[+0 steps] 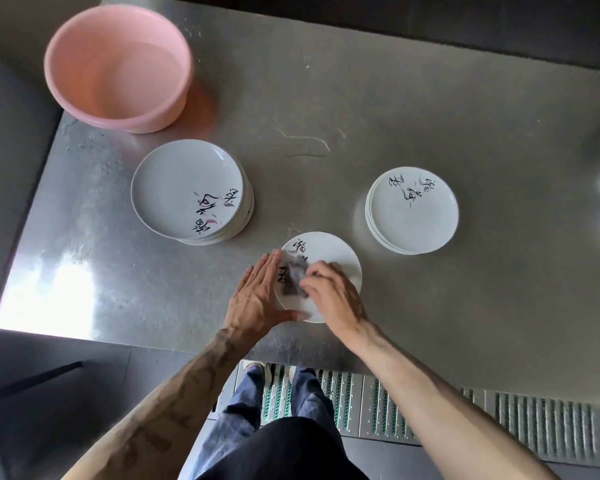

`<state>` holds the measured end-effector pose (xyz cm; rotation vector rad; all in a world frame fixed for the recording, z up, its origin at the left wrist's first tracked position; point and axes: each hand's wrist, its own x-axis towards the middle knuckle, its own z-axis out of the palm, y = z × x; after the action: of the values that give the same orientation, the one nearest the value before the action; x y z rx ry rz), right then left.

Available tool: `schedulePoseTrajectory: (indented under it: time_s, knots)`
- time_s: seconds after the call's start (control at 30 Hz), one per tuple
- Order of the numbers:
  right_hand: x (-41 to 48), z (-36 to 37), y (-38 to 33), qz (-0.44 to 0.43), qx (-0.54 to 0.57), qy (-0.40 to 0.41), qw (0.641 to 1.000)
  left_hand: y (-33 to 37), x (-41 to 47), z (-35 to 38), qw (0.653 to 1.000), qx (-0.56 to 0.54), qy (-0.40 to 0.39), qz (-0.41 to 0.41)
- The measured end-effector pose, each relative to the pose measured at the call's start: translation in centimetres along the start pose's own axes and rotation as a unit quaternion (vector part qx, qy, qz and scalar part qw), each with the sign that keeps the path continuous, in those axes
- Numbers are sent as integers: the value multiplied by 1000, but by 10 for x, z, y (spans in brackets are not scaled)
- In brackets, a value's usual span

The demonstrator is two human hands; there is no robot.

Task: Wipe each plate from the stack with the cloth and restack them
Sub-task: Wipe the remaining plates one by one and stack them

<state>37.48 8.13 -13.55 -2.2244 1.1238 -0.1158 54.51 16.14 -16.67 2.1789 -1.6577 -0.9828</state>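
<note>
A single white plate with black brush lettering lies on the steel table near the front edge. My left hand rests flat against its left rim, fingers straight, thumb along the near edge. My right hand presses a small grey cloth onto the plate's middle, fingers curled over the cloth. A tall stack of the same plates stands to the left. A lower stack stands to the right.
A pink plastic basin holding water sits at the back left of the steel table. A small puddle lies between the stacks, farther back. The table's front edge runs just under my wrists, with a floor grate below.
</note>
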Motion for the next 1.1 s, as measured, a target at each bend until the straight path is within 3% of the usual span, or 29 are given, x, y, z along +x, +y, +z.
schedulePoseTrajectory:
  time_s: [0.2, 0.37, 0.53, 0.73, 0.9, 1.1]
  knots:
    - [25, -19, 16, 108, -47, 74, 990, -2, 0, 1, 1000, -2, -3, -6]
    - [-4, -16, 17, 5, -58, -4, 998, -2, 1, 1, 1000, 3, -3, -6]
    - [34, -44, 48, 24, -101, 11, 995, -1, 1, 2, 1000, 0, -1, -13]
    - [-18, -29, 46, 0, -81, -30, 996, -1, 1, 2, 1000, 0, -3, -14]
    - [37, -45, 57, -9, -119, -4, 993, 1, 1, 3, 1000, 0, 2, -23]
    - [-23, -31, 36, 81, -53, 42, 994, 3, 1, 4, 999, -1, 11, -34]
